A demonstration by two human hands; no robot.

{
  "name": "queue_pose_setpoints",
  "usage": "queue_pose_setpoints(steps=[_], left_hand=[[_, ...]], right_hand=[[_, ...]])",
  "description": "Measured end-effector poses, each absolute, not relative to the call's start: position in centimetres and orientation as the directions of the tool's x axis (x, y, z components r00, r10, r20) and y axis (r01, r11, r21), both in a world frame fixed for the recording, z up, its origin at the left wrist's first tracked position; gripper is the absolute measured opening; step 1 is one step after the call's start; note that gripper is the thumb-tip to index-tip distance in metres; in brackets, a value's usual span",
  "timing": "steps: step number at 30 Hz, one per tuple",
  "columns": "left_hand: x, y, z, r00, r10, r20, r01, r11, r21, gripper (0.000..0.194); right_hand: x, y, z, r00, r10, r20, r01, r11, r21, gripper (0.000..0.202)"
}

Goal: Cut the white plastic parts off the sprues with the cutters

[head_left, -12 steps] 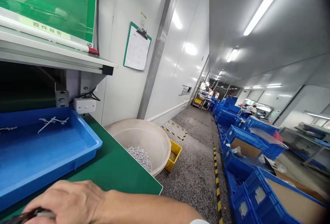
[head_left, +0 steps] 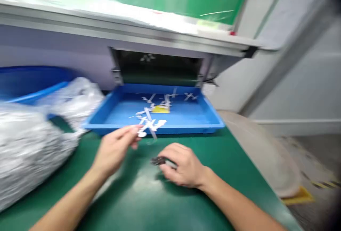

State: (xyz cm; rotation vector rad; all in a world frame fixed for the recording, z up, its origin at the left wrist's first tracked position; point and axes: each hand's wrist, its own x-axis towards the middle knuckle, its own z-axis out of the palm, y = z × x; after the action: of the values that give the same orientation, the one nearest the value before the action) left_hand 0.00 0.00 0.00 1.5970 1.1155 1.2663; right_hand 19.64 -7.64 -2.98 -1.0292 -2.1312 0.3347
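Observation:
The picture is blurred by motion. My left hand (head_left: 115,148) pinches a white plastic sprue piece (head_left: 150,126) and holds it just above the green table (head_left: 149,202), in front of the blue tray (head_left: 117,112). My right hand (head_left: 181,165) rests on the table, closed around a small dark tool (head_left: 159,160) whose tip sticks out to the left. Several more white sprue pieces (head_left: 165,101) and a small yellow item (head_left: 160,109) lie in the tray. The tray sits below a dark machine opening (head_left: 160,66).
A large clear plastic bag (head_left: 32,135) full of pale parts lies at the left, in front of a blue bin (head_left: 23,82). A beige round basin (head_left: 263,153) stands past the table's right edge. A grey metal shelf (head_left: 133,28) overhangs the tray.
The view has swung left, from the aisle onto the table. My left hand has come into sight holding a white sprue piece. My right hand still grips the dark tool.

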Motion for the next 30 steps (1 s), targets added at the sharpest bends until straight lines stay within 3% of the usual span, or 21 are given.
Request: queue_pose_setpoints(steps=[4,10,30], left_hand=[[-2.4,-1.2,-1.1,0.208,0.969,0.134,0.065,-0.15,0.986,0.026],[-0.2,-1.9,-2.6,0.25,0.966,0.061,-0.146,-0.025,0.989,0.022],[0.8,-2.9,-3.7,0.208,0.978,0.009,-0.161,0.025,0.987,0.016]], right_hand=[[19.3,-7.6,-5.3,-0.202,0.857,0.474,0.666,0.475,-0.575,0.019],[19.3,-7.5,-5.6,-0.201,0.857,0.475,0.75,0.447,-0.489,0.021],[18.6,-7.2,-5.7,-0.143,0.866,0.478,0.757,0.407,-0.512,0.019]])
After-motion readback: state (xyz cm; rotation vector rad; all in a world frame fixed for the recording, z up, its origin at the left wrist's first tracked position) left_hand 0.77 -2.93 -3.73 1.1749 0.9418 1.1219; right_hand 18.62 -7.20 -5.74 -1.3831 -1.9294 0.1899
